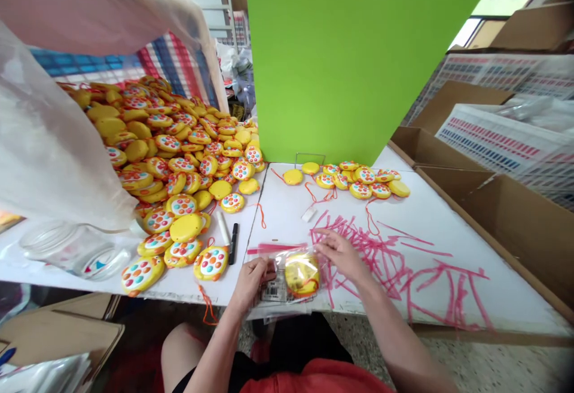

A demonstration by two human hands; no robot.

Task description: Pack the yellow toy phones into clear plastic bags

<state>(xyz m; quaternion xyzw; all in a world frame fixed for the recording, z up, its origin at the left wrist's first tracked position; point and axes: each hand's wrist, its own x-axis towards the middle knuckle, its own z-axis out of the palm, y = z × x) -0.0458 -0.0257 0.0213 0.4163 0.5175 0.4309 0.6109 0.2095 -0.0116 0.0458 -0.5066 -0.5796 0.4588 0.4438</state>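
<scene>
A clear plastic bag (280, 256) lies at the table's front edge with a yellow oval toy (301, 273) inside, its plain side up and an orange cord by it. A printed barcode shows at the bag's left. My left hand (252, 284) is closed on the bag's left edge. My right hand (341, 254) is at its upper right corner, thumb and fingers pinching the film. Behind the bag's top lies another bag's pink strip (275, 248). Right of the bag, many loose pink strips (372, 255) are scattered, some close under my right hand.
A big heap of yellow toys (179, 142) with coloured dots spills from a sack at left. More toys (359, 179) sit before a green board (359, 64). A black marker (233, 243), a white pen (223, 228) and a clear jar (76, 249) are left. Cardboard boxes (506, 213) line the right.
</scene>
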